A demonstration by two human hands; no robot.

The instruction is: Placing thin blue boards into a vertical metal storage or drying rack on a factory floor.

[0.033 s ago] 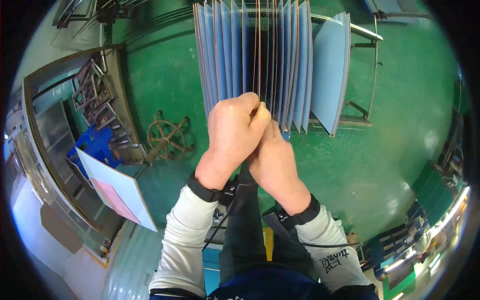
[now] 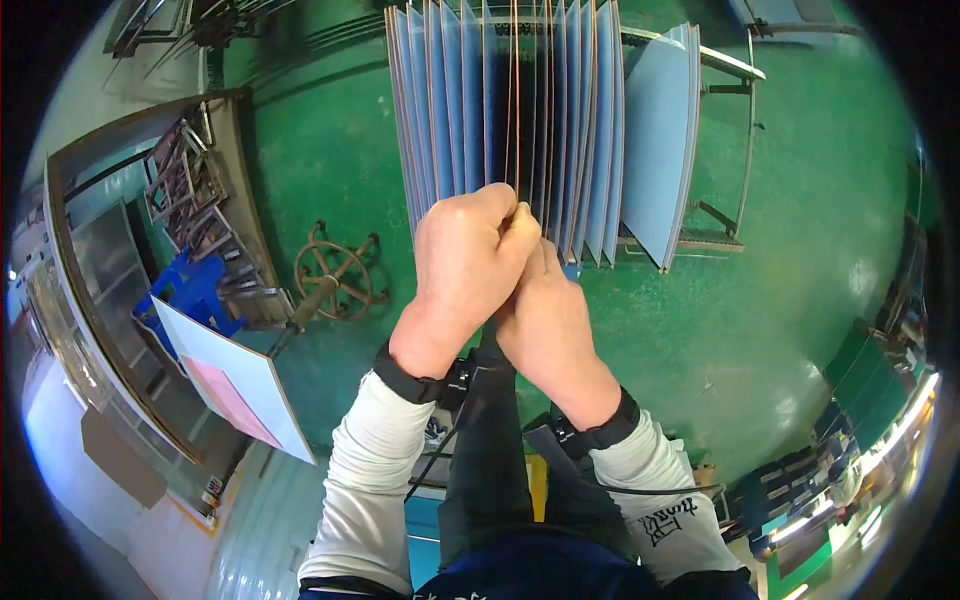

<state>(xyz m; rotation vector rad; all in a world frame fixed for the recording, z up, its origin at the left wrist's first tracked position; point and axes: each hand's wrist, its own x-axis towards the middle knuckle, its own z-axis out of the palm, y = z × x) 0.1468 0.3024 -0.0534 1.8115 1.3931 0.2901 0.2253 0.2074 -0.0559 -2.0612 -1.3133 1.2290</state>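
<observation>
Both my hands are closed and pressed together in front of a row of thin upright blue panels point(image 2: 457, 110) with brownish edges. My left hand point(image 2: 465, 250) is a fist, its thumb and forefinger pinched at the near end of the middle panels. Just below and to the right, my right hand point(image 2: 548, 325) is curled against it, fingertips tucked under the left one. An orange-edged panel point(image 2: 517, 110) runs straight down to my fingers. Whatever the fingertips grip is hidden by the hands themselves. Dark bands with small devices circle both wrists.
Apart from the row, blue panels point(image 2: 660, 140) lean at the right on a metal rack point(image 2: 745, 150). Left of me stand a handwheel-shaped base point(image 2: 338, 272), a tilted white board point(image 2: 270, 400) with a pink sheet, a blue plastic stool point(image 2: 190, 295) and a frame of metal scraps point(image 2: 190, 180).
</observation>
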